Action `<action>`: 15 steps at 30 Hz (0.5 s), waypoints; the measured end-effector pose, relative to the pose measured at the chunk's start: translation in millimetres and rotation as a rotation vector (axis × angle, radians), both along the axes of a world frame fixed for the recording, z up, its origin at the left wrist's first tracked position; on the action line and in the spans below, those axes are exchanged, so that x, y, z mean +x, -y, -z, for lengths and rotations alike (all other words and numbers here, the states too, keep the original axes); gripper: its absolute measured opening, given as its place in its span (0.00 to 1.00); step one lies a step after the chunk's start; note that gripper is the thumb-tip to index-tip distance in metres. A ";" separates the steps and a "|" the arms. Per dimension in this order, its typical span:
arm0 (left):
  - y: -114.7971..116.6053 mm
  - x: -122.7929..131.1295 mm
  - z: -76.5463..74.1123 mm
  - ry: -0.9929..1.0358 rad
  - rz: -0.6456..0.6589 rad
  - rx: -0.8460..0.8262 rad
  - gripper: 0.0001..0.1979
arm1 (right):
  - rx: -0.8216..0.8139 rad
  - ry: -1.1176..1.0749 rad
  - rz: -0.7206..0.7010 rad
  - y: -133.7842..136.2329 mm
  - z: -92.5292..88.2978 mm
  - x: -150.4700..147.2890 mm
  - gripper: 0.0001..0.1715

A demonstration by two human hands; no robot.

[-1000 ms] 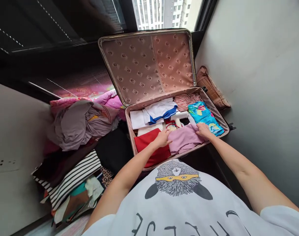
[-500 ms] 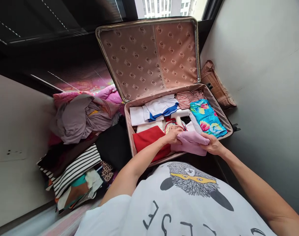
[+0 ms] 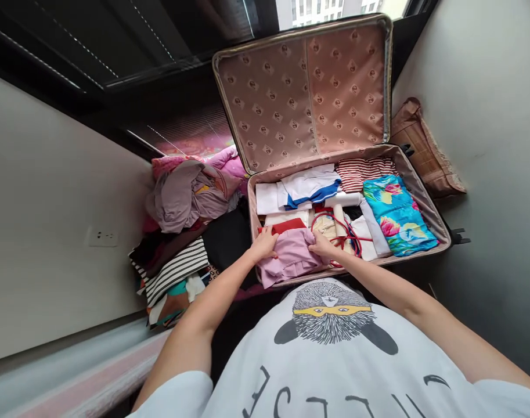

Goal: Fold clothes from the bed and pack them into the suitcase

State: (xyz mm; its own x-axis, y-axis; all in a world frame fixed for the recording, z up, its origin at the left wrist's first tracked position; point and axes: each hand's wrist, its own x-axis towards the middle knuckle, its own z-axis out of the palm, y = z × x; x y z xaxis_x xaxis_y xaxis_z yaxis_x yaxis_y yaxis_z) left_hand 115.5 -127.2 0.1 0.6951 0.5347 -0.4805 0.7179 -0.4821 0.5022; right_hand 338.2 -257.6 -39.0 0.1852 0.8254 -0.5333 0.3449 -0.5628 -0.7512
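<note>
An open suitcase [image 3: 425,200] lies in front of me, its patterned lid [image 3: 308,93] standing up. A folded pink garment [image 3: 291,255] lies in the near left corner, on top of a red garment [image 3: 291,224]. My left hand [image 3: 265,244] presses on the pink garment's left edge, fingers curled. On its right edge my right hand [image 3: 323,245] grips it. Beside my right hand lies a red cord [image 3: 343,232] on pale clothes. Further in are white and blue clothes [image 3: 308,187], a red-striped piece [image 3: 360,171] and a bright floral cloth [image 3: 397,215].
A heap of loose clothes [image 3: 186,197] and a black-and-white striped piece [image 3: 173,270] lie left of the suitcase. A brown woven bag [image 3: 421,145] leans on the right wall. A wall socket [image 3: 101,237] is at the left. A window is behind the lid.
The pink garment was lifted from the middle of the near side and set down to the left, over the red garment. Both hands moved left with it. The red cord now shows.
</note>
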 end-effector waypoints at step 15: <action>-14.6 15.6 35.5 -0.196 0.092 0.128 0.50 | 0.098 0.098 -0.026 11.2 47.2 2.0 0.31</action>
